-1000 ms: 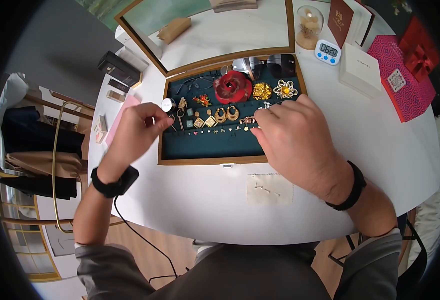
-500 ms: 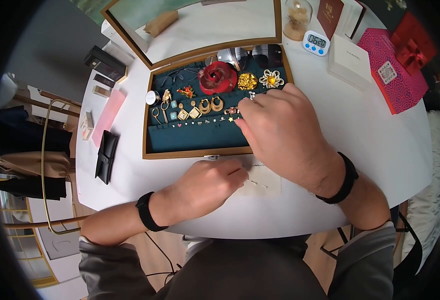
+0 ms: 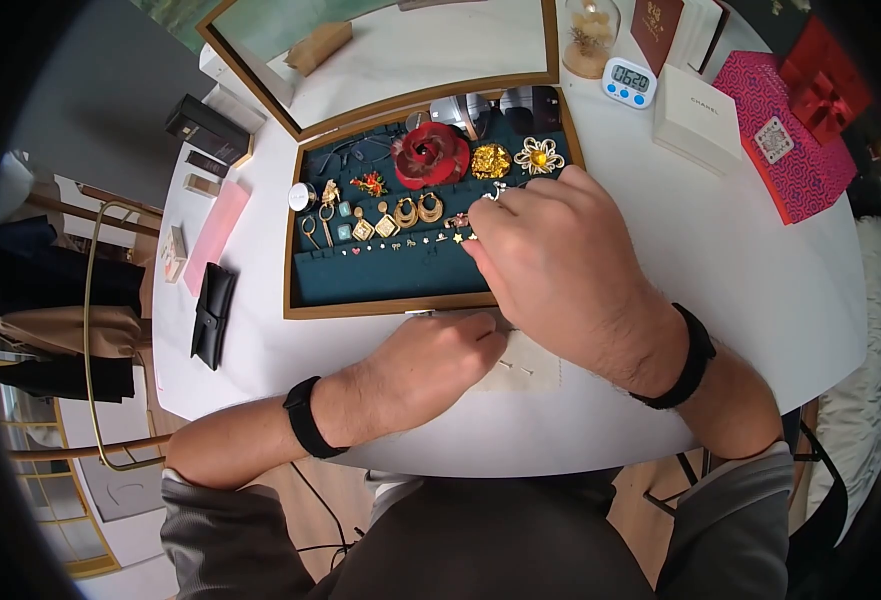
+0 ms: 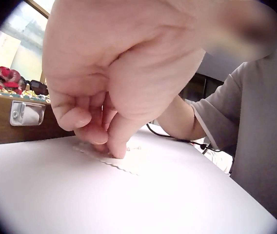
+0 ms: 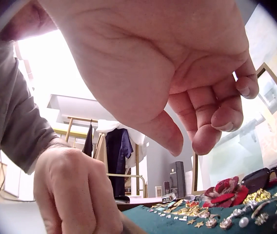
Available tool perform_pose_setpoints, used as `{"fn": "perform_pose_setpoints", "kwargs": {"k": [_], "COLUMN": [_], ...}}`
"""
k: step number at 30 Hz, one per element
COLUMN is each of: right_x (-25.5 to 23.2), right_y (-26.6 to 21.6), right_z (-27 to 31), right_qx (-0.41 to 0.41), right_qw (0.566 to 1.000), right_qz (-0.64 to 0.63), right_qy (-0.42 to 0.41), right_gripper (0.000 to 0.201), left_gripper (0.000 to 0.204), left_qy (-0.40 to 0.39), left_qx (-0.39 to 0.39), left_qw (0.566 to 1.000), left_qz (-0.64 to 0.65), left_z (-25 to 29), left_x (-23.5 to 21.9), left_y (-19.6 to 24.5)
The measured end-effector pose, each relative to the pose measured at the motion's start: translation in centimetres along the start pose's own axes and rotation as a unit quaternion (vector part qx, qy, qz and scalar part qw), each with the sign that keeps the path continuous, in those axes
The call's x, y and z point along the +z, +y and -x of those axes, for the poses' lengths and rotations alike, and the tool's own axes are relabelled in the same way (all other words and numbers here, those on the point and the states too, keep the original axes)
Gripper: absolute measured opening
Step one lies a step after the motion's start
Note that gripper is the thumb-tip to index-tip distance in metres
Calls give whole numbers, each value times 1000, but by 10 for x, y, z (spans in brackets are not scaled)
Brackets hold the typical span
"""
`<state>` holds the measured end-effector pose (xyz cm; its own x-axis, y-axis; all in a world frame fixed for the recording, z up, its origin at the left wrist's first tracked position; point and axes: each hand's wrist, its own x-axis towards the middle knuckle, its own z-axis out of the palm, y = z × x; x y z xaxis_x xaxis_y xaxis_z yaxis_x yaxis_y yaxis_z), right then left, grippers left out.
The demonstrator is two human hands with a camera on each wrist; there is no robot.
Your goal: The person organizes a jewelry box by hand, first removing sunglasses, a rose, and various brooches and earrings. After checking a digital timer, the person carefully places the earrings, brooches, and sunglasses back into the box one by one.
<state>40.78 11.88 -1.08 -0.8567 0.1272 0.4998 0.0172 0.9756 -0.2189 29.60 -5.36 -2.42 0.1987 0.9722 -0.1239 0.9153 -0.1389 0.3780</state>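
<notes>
The left hand (image 3: pixel 415 370) reaches down to a small pale cloth (image 3: pixel 545 378) in front of the jewelry box (image 3: pixel 360 311). In the left wrist view, its thumb and fingertips meet low at the zigzag-edged cloth; whether they pinch anything is unclear. Tiny studs, one at the cloth's right (image 3: pixel 527 371), lie beside them. Over the box's right part hovers the right hand (image 3: pixel 560 265), loosely bent. The right wrist view shows its thumb apart from the fingers, with nothing held. Small earrings and a red flower (image 5: pixel 226 192) rest on the green lining below.
The box's glass lid stands raised on its wooden frame (image 3: pixel 555 45). Right of it are a timer (image 3: pixel 629 83), a white box (image 3: pixel 698 120) and a pink patterned box (image 3: pixel 810 170). A black case (image 3: pixel 213 315) and pink strip (image 3: pixel 217 235) lie at the left.
The left hand has left the box's left side and come down to the cloth, covering part of it. The right hand stays over the box while the head view has shifted.
</notes>
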Motion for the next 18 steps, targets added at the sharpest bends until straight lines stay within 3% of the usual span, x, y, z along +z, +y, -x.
{"fn": "perform_pose_setpoints", "kwargs": {"k": [4,18], "right_x": [1,2], "right_y": [-1,-2], "right_z": [0,1], "right_qx": [-1,-2], "right_qw": [1000,1000], "right_qz": [-1,10], "right_qy": [3,-4], "right_gripper": [13,13], "left_gripper": [18,17], "left_qy": [-30,-21], "left_qx": [-3,16], "left_qw": [1000,999], "left_qz": [6,-18], "left_z": [-2,-2], "left_x": [-2,-1], "left_y": [0,2]}}
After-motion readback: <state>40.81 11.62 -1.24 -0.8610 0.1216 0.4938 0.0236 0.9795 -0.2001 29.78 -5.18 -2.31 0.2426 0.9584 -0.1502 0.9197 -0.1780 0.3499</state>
